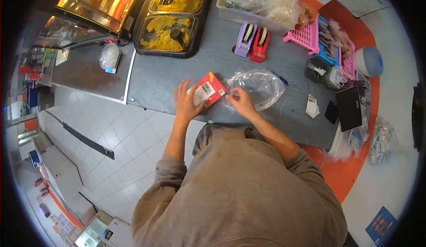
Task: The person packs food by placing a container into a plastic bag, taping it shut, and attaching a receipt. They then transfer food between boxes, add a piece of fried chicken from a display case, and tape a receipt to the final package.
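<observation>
My left hand (187,101) is closed around a red cardboard box (214,87) with a white printed label on its upper face. The box is held tilted above the counter's front edge. Close to the box's right corner, my right hand (243,103) has its fingers pinched at the near edge of a clear plastic bag (262,86). Spread on the counter, the bag lies just beyond and right of that hand. Its mouth is hard to make out near my fingertips.
Behind stand a purple tape dispenser (244,39), a red tape dispenser (259,46) and a black tray (138,40) of yellow food. A blue pen (279,77), a paper slip (312,106) and a dark tablet (349,108) are rightward. A small scale (111,71) sits left.
</observation>
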`<state>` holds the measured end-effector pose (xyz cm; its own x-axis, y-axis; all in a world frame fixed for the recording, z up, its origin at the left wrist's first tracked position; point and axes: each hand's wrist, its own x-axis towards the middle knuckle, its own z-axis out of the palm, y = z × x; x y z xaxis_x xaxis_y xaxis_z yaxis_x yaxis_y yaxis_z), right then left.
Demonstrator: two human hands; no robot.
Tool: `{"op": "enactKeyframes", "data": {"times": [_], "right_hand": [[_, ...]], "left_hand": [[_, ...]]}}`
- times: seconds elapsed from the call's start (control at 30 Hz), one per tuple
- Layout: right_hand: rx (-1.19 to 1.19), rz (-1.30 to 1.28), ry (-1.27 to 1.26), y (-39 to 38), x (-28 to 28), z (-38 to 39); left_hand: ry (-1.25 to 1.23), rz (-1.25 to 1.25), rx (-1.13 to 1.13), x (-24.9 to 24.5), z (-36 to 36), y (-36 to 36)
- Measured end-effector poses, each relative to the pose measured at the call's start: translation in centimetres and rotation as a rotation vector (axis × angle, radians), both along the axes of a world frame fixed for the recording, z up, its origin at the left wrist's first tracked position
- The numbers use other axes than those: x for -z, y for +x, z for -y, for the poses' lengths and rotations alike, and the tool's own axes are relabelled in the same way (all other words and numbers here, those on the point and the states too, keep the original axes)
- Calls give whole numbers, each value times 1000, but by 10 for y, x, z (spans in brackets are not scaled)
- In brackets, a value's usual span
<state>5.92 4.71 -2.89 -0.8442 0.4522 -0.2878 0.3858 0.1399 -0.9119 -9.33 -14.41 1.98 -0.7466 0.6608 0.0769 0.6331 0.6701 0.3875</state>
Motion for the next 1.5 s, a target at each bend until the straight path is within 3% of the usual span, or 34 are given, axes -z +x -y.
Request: {"op": "enactKeyframes", "data": {"times": [0.03, 0.07, 0.13, 0.27, 0.37, 0.6, 0.67, 0.7, 0.77, 0.9, 0.97, 1.03, 1.13, 1.2, 1.27, 1.3, 1.5], "right_hand": [[146, 117, -271, -8, 4, 11], [142, 120, -281, -13, 7, 18], [292, 99, -390, -21, 10, 25], [246, 20, -404, -14, 33, 24], [158, -7, -279, -8, 48, 20], [197, -104, -220, -13, 55, 25], [198, -82, -193, -19, 44, 24], [208, -67, -164, -24, 41, 24], [244, -72, -173, -30, 10, 24], [238, -60, -170, -37, 31, 24], [274, -72, -95, -30, 42, 20], [255, -197, 4, -18, 32, 10], [142, -368, 193, -2, 2, 7], [-72, -333, 472, 2, -13, 13], [-156, -239, 576, -3, -19, 22], [-230, -147, 681, -6, -20, 25], [-324, -16, 840, -22, -14, 33]], "left_hand": [[55, 105, 139, 16, -12, -8], [112, 211, 279, 25, -20, -11], [-4, 247, 249, 17, -38, -7], [-258, 173, 195, -4, -61, 9], [-338, 87, 196, -11, -70, 17], [-355, 182, 337, 2, -85, -12], [-241, 382, 391, 6, -84, -32], [-141, 317, 456, 10, -82, -37], [-172, 384, 474, 8, -85, -52], [-209, 510, 451, -1, -88, -62], [-215, 529, 435, 5, -80, -64], [-147, 321, 450, 6, -58, -57], [-178, 485, 336, 4, -20, -43], [-124, 564, 296, 23, 5, -31], [38, 463, 172, 37, 16, -9], [-14, 382, 89, 38, 16, 7], [99, 431, -54, 40, 18, 32]]}}
